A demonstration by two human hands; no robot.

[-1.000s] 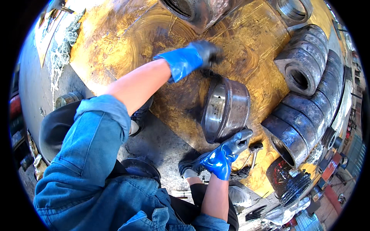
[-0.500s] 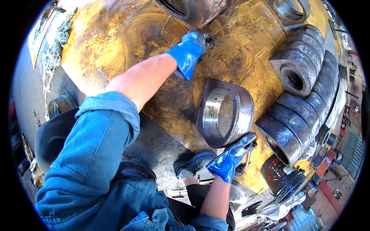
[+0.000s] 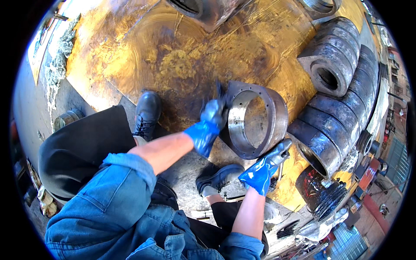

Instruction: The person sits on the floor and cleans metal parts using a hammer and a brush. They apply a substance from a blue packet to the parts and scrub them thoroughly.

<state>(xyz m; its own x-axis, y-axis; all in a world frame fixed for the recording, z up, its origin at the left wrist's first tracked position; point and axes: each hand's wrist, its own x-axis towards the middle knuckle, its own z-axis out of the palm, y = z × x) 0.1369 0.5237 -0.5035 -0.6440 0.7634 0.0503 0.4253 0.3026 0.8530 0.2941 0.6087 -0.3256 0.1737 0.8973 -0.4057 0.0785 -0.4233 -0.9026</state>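
Observation:
A thick steel ring housing [image 3: 278, 123] with a squared corner and small holes round its face stands over the yellow-stained floor sheet. At its near right my right hand [image 3: 273, 157], in a blue glove with dark fingers, is closed against the outer wall, steadying it. My left hand [image 3: 211, 113], gloved the same way, is beside the housing's left side. Motion smears its fingers, and a dark blur stands above them. Whether it holds anything cannot be made out.
Similar dark housings lie in rows [image 3: 331, 117] at the right, with another row [image 3: 333, 47] above. More metal parts [image 3: 190, 6] sit at the far edge. A black greasy part [image 3: 323, 201] stands near right. My shoes [image 3: 147, 110] are on the floor close by.
My left hand has come back from the far floor sheet to the housing's left side. My right hand stays at the housing, which has shifted slightly in view. My left shoe now shows.

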